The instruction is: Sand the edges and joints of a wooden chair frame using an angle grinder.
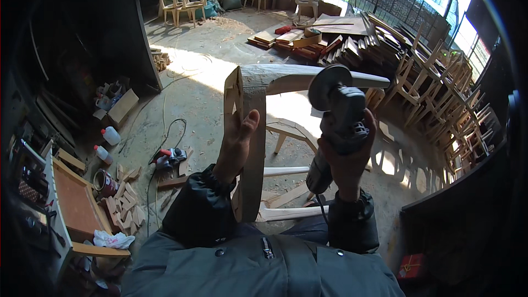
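My left hand (236, 143) is closed round an upright part of a wooden chair frame (254, 148), thumb upward. From the frame's top, a long tapering wooden piece (297, 71) stretches to the right. My right hand (347, 166) grips a grey angle grinder (344, 111) by its body. The grinder's dark round disc (323, 89) is up in front of the tapering piece, and I cannot tell whether they touch. Its cord drops below my right wrist. Behind the frame stands a low wooden stool (291, 130), partly hidden.
A red-and-grey power tool (169, 157) lies on the floor at left, near wood offcuts (126, 209) and white bottles (110, 135). Cables run across the floor. Stacked boards (357, 44) and piled chair frames (440, 88) stand far right, more chairs (184, 8) at the back.
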